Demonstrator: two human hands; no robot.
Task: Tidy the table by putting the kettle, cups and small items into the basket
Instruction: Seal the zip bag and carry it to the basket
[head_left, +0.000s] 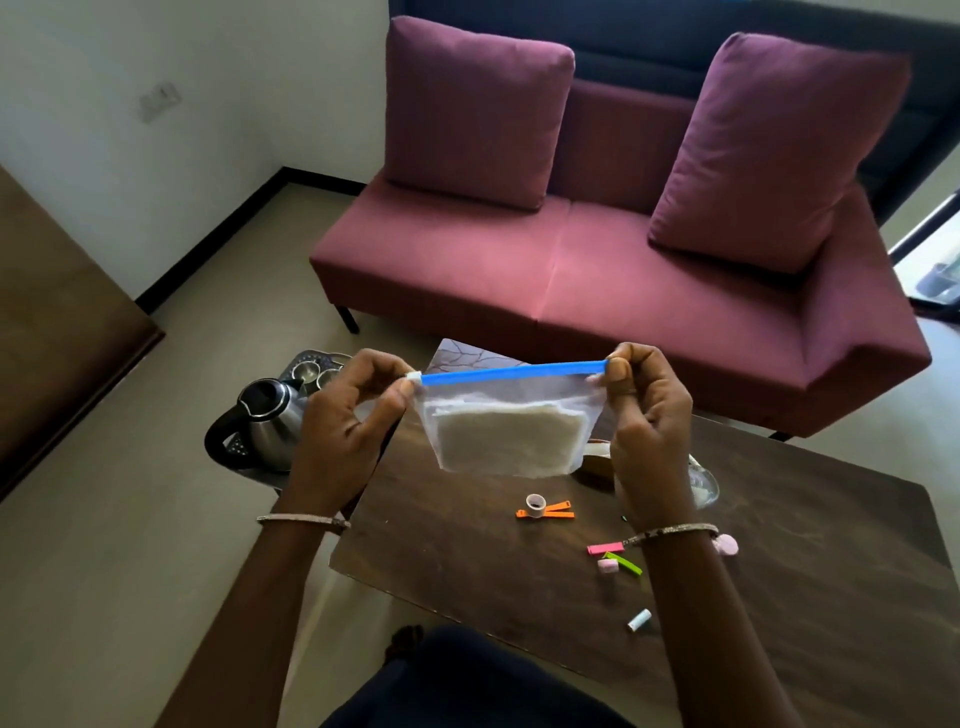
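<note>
A clear zip bag (506, 431) with a blue seal strip and white pads inside hangs above the dark wooden table (467, 551). My left hand (348, 415) pinches the bag's left top corner and my right hand (644, 415) pinches its right top corner. A steel kettle (267, 421) with a black handle stands in a grey basket (306, 358) at the table's left, beside steel cups (306, 371). On the table lie an orange clip with a tape roll (543, 506), pink and green clips (615, 558) and a small white tube (639, 619).
A glass dish (704, 486) sits partly hidden behind my right wrist. A patterned mat (475, 356) lies at the table's far edge. A maroon sofa (597, 270) with two cushions stands beyond the table. A brown cabinet (57, 332) is at the left.
</note>
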